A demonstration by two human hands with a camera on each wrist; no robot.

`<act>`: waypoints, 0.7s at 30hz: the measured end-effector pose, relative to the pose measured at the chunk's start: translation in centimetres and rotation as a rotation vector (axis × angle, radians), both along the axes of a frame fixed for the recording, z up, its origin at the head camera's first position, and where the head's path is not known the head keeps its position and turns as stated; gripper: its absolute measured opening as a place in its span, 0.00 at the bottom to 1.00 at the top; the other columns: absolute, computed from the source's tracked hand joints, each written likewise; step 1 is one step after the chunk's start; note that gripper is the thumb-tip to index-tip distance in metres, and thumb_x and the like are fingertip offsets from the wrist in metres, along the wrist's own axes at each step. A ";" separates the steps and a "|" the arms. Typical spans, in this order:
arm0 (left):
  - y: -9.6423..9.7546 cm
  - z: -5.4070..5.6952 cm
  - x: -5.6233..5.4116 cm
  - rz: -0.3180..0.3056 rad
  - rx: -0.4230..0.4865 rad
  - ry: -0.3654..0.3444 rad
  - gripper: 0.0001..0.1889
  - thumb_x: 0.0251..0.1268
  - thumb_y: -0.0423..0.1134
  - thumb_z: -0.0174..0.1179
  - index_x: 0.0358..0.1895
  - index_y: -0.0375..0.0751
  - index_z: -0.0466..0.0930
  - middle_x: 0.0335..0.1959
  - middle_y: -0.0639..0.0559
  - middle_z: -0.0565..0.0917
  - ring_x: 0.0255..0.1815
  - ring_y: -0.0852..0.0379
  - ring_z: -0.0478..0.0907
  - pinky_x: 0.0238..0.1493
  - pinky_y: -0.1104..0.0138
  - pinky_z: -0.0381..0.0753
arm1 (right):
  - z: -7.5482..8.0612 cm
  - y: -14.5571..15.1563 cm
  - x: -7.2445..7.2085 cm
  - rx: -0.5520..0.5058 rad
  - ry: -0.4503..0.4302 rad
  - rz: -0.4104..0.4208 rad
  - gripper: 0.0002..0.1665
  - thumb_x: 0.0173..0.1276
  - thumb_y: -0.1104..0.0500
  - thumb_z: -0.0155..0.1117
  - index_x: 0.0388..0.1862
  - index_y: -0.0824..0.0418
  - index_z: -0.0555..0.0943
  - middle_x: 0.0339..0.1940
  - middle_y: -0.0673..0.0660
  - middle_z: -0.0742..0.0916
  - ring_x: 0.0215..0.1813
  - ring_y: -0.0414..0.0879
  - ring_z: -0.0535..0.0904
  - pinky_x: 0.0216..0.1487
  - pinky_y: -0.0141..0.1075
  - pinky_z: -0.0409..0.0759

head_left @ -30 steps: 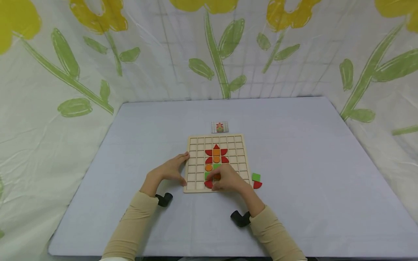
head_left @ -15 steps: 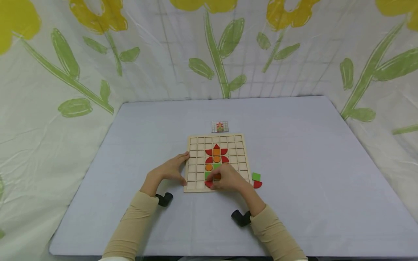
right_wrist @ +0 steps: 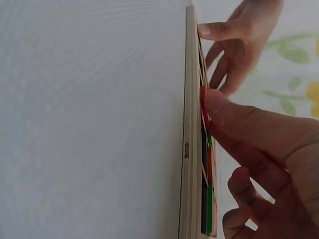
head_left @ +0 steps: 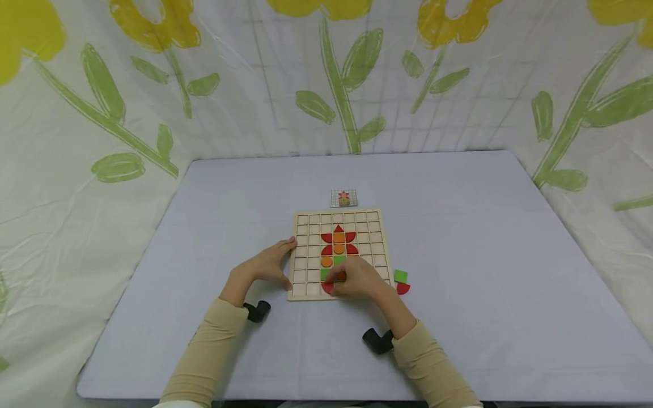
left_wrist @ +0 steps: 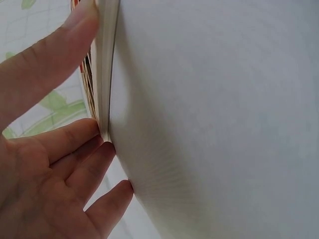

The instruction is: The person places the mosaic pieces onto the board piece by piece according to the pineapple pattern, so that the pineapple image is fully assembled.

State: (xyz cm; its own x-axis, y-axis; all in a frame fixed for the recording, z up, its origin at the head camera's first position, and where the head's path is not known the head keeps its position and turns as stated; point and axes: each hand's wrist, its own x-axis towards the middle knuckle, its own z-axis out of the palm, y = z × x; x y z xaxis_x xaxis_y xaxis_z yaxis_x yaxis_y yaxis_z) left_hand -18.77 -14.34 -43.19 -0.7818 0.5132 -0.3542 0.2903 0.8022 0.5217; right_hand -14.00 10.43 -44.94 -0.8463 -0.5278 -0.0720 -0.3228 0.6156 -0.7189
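A square wooden grid board (head_left: 304,295) lies on the table, with red, orange and green tiles forming a flower-like pattern in its middle columns. My left hand (head_left: 263,265) rests against the board's left edge, its thumb near the front corner and its fingers extended farther up the side. At the pattern's lower left, my right hand (head_left: 357,279) pinches a red quarter-circle tile (head_left: 327,288) between thumb and index finger. In the right wrist view, the thumb is on this red tile (right_wrist: 203,94) at the board's surface. My right hand hides part of the lower pattern.
A small pattern card (head_left: 344,198) lies just beyond the board's far edge. Right of the board are a loose green square tile (head_left: 400,276) and a red quarter-circle tile (head_left: 403,288). The white table (head_left: 500,272) extends around them, with a flower-printed curtain (head_left: 245,85) behind.
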 end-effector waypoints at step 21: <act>-0.1 0.0 -0.1 -0.011 0.012 0.001 0.54 0.42 0.37 0.77 0.73 0.25 0.53 0.77 0.35 0.51 0.76 0.38 0.48 0.73 0.49 0.53 | 0.1 11.6 -0.2 -0.028 -0.095 -0.320 0.15 0.53 0.62 0.77 0.41 0.59 0.89 0.43 0.54 0.88 0.44 0.49 0.76 0.39 0.38 0.75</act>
